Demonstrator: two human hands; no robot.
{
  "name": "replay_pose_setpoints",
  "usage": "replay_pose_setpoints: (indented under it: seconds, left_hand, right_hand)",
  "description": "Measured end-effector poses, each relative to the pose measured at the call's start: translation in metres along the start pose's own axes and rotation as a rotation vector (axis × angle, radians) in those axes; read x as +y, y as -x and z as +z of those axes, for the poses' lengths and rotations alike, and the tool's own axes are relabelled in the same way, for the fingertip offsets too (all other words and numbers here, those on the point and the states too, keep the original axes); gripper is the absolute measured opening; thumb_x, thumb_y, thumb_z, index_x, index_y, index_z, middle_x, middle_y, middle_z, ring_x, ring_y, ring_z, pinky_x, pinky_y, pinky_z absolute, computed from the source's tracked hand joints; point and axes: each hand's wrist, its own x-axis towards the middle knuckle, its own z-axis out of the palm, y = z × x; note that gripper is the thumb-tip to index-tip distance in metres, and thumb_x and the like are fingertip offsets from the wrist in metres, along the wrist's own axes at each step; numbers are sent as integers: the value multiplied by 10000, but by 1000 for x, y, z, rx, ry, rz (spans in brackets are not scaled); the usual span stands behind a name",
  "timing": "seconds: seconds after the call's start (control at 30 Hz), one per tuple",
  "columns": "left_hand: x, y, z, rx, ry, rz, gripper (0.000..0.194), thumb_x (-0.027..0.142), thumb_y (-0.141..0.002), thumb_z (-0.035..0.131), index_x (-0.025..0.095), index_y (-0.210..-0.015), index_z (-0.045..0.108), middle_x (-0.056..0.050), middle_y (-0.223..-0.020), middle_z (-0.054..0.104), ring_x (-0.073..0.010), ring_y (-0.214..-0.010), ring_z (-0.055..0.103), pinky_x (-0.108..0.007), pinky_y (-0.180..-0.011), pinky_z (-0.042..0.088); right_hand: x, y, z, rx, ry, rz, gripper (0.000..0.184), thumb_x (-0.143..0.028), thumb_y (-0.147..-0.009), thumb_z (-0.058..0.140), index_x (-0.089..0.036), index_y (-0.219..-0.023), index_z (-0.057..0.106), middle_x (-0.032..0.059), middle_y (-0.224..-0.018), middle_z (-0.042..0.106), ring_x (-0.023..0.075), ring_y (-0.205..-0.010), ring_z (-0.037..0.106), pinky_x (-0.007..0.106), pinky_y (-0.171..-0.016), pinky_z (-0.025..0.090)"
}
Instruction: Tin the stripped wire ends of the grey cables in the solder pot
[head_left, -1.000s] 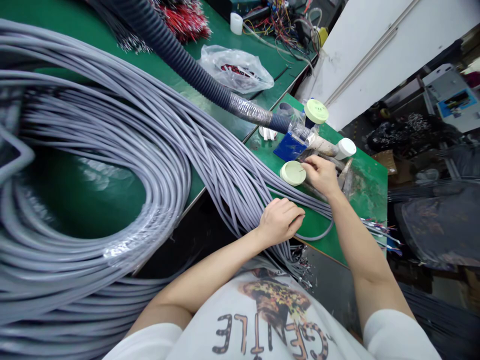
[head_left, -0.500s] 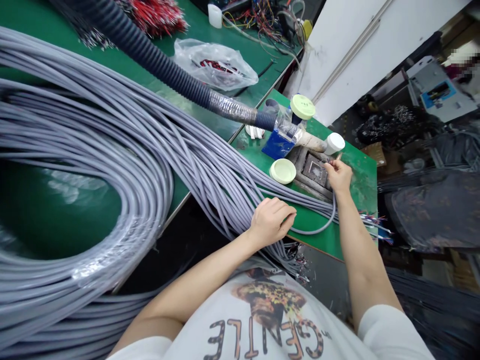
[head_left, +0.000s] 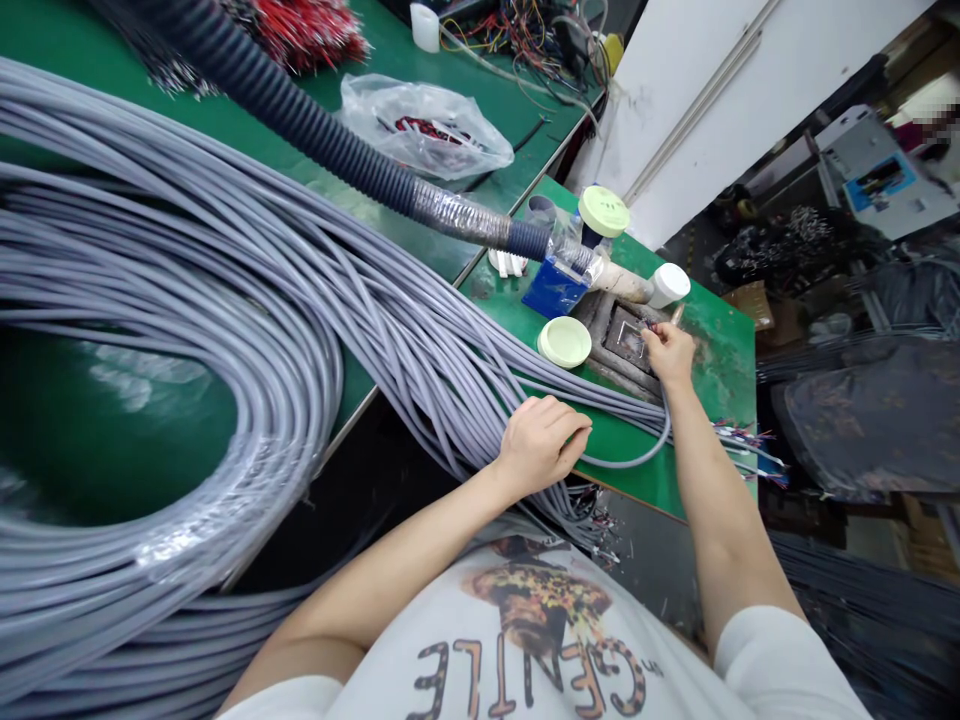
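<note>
My right hand (head_left: 670, 352) pinches the stripped end of a grey cable (head_left: 651, 449) over the small square bath of a solder pot (head_left: 628, 335). Thin wires (head_left: 651, 327) poke out past the fingertips. From this hand the cable loops down and back toward my left hand (head_left: 546, 445). That hand is closed, its fingers curled over the cable at the near edge of a thick grey cable bundle (head_left: 420, 350); its palm side is hidden. Beside the pot stand a pale yellow-green lid or shallow dish (head_left: 565, 342) and a white jar (head_left: 670, 285).
A ribbed dark hose (head_left: 315, 130) with a taped end reaches over the green table (head_left: 720, 350) to the pot. Near it are a blue box (head_left: 553, 287) and a green-lidded container (head_left: 604, 211). A plastic bag (head_left: 427, 125) lies farther back. Coiled cable fills the left side.
My right hand has shifted slightly left over the solder pot, carrying the cable end with it. The left hand stays in place.
</note>
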Motion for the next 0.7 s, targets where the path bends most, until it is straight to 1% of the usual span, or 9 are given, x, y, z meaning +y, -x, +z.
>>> replay_pose_setpoints:
  seconds: [0.27,0.33,0.4,0.47,0.53,0.57,0.63,0.7]
  left_hand:
    - [-1,1,1,-7,-4,-4,110,229,-890,533,187,-880,634,-34,-813,704,-148,-738,583,-314,-663,366]
    - [-1,1,1,-5,-3,-5,112,229,-890,532,188,-882,636,-35,-820,706,-148,-742,586,-315,-666,368]
    - [-1,1,1,-2,-1,-8,110,228,-887,536,189,-883,639,-35,-821,708,-148,-744,587,-314,-668,371]
    - [-1,2,1,5,7,-18,105,226,-883,543,189,-883,641,-34,-822,707,-148,-746,587,-311,-674,377]
    - [-1,3,1,7,21,-34,99,221,-880,551,189,-886,644,-31,-822,705,-149,-749,586,-306,-682,385]
    - [-1,3,0,4,27,-45,99,222,-879,553,189,-887,646,-30,-819,702,-150,-751,584,-305,-685,388]
    - [-1,3,-1,-8,37,-68,104,231,-883,553,188,-883,648,-30,-809,698,-155,-754,580,-304,-691,394]
    - [0,1,-3,-32,38,-86,120,244,-895,542,189,-880,648,-32,-818,697,-160,-770,579,-308,-708,400]
  right_hand:
    - [4,-1,6,49,-52,-5,238,-386,-724,571,-164,-664,630,6,-565,569,151,-569,476,266,-577,336]
    - [2,0,4,63,-82,2,235,-380,-725,579,-162,-650,623,-4,-544,555,146,-560,482,260,-567,350]
    - [-2,2,-3,78,-110,18,240,-378,-741,571,-158,-660,621,-9,-542,558,139,-540,497,250,-543,371]
    - [-6,10,-21,110,-183,55,249,-384,-764,560,-151,-712,630,-9,-570,586,126,-497,515,240,-500,392]
    - [-8,29,-51,199,-352,126,253,-392,-764,586,-145,-785,637,-2,-616,624,112,-448,530,234,-455,412]
    - [-6,45,-70,280,-472,172,257,-391,-742,625,-145,-816,639,3,-636,640,109,-434,538,235,-443,426]
    - [5,91,-113,451,-612,255,275,-370,-691,704,-143,-833,640,20,-649,656,114,-426,555,244,-434,451]
    - [26,153,-152,638,-604,331,277,-373,-669,735,-164,-824,643,17,-607,636,144,-436,570,292,-461,495]
